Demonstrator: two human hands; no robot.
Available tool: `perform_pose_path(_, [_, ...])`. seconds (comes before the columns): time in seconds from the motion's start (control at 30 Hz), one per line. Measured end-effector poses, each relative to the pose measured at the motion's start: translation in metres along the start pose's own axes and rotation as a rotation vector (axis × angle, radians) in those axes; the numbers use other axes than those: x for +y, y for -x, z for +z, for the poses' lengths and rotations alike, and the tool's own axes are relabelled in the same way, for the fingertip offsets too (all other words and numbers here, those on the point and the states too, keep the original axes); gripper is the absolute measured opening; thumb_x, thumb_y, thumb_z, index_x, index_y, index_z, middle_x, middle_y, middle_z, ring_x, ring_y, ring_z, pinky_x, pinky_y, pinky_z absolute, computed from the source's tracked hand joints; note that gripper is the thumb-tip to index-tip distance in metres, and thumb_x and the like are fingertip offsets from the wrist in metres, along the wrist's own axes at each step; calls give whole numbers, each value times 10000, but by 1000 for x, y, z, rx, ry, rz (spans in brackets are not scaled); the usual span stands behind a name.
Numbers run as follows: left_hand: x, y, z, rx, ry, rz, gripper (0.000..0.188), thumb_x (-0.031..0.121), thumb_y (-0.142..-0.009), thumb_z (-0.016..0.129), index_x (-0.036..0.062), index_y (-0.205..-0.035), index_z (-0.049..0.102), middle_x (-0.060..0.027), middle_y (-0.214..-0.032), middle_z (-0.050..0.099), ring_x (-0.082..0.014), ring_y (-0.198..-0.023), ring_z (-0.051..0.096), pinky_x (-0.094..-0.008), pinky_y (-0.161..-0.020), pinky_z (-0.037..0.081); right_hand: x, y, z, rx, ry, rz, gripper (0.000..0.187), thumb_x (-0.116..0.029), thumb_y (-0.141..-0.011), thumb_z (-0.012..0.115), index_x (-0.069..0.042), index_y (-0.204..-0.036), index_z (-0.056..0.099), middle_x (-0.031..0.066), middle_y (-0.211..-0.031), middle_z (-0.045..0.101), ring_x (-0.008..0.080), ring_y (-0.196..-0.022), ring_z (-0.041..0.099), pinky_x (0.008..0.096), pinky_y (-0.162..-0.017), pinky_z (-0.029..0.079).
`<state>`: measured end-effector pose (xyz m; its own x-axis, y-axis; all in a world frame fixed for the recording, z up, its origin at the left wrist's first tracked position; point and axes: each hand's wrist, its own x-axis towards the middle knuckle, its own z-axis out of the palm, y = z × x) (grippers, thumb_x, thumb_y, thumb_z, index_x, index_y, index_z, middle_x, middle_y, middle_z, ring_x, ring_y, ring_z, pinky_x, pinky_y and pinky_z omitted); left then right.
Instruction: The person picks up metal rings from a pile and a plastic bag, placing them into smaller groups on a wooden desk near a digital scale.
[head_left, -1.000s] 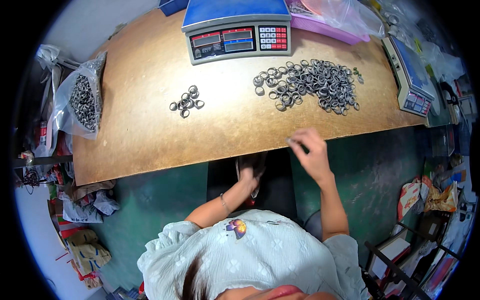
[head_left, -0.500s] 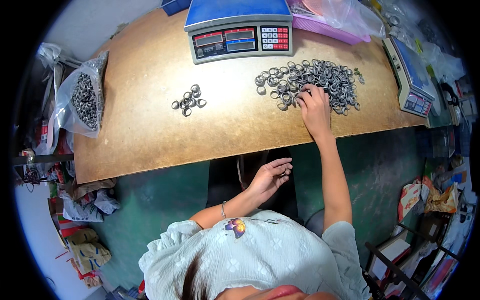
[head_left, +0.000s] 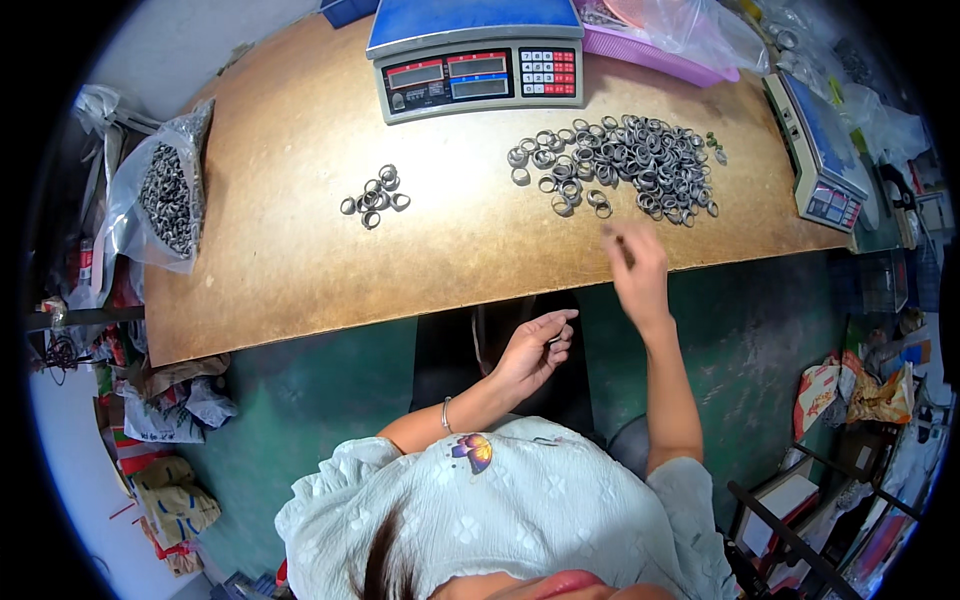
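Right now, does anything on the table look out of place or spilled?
A few small green pieces lie just right of the large pile of grey rings; their colour sets them apart. Otherwise, nothing clearly looks spilled or damaged.

On the table (head_left: pixel 280 270), a few rings (head_left: pixel 373 200) lie left of the ring pile (head_left: pixel 655 160); a scale (head_left: pixel 450 84) stands farther back, a bag (head_left: pixel 168 200) far left.

The rings (head_left: pixel 660 165) looked like dull grey metal. The table top (head_left: pixel 270 275) seemed smooth wood with a soft shine. The left bag (head_left: pixel 128 210) was of clear, glossy plastic, the pink basket (head_left: pixel 655 62) also of plastic, and the blouse (head_left: pixel 540 510) of crinkled, matt cloth.
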<state>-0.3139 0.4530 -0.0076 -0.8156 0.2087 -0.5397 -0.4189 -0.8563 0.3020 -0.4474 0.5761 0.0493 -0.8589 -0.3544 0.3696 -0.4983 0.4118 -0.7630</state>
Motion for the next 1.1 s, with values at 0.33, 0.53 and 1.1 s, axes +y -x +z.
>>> perform_pose_path(0.33, [-32,-110,-187,924,-315,320,227,173,-902,493,58,-1087,556,-86,-987,585,-223,-875,577,-327,-728,483,25,-22,20,9,266,51,237,-90,-725,700,1,-904,574,127,-847,556,286,-817,523,378,-724,423])
perform_pose_path(0.53, [-20,-53,-76,461,-24,107,291,189,-918,426,39,-1147,525,-128,-1147,559,-263,-1027,534,-387,-869,451,-4,13,-5,-194,-168,367,103,-40,-749,657,13,-826,615,61,-724,570,116,-614,493,252,-558,396])
perform_pose_path(1.1, [8,0,9,24,116,-8,339,179,-929,486,-38,-1189,476,-58,-940,572,-152,-828,547,-288,-802,469,10,-8,14,-119,-41,299,133,-101,-770,647,0,-854,623,112,-803,597,268,-759,555,353,-693,443])
